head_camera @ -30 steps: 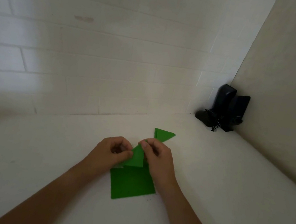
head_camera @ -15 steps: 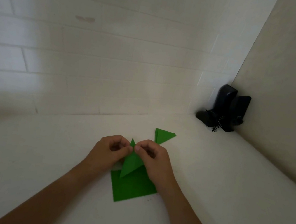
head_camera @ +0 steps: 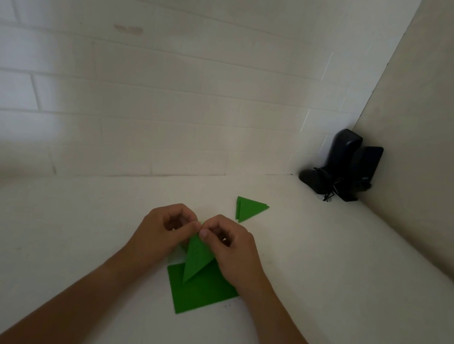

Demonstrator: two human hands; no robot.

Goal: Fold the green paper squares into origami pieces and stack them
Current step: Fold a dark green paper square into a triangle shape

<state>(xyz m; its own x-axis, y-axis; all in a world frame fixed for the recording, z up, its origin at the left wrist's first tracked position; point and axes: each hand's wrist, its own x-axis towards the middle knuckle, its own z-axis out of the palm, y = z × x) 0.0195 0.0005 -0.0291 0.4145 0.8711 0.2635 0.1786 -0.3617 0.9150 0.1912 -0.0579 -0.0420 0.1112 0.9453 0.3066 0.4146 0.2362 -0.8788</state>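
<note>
A: Head view, hidden items first?

B: Upper tip of the folded green piece (head_camera: 196, 259) covered by both thumbs; far edge of the green paper squares (head_camera: 200, 295) covered by that piece and the right wrist; number of sheets in the pile not readable; both forearms cut off at the bottom edge.

A: Hands?

B: Left hand (head_camera: 163, 234) and right hand (head_camera: 230, 248) side by side, fingers curled, thumbs touching; each pinches the top corner of the folded green piece.

A: Piece, position and heading?

B: Held over the far part of the squares, near the middle of the white counter (head_camera: 73, 251); narrow triangle, long axis running away from the person, sharp point toward the person, wide end up in the fingers.

A: Surroundings?

B: Finished green triangles (head_camera: 249, 209), overlapped and flat on the counter, beyond the right hand and apart from it, long point to the right; black device (head_camera: 342, 166) with a thin cord in the far right corner, against the white tiled wall (head_camera: 144, 84); its kind not discernible.
</note>
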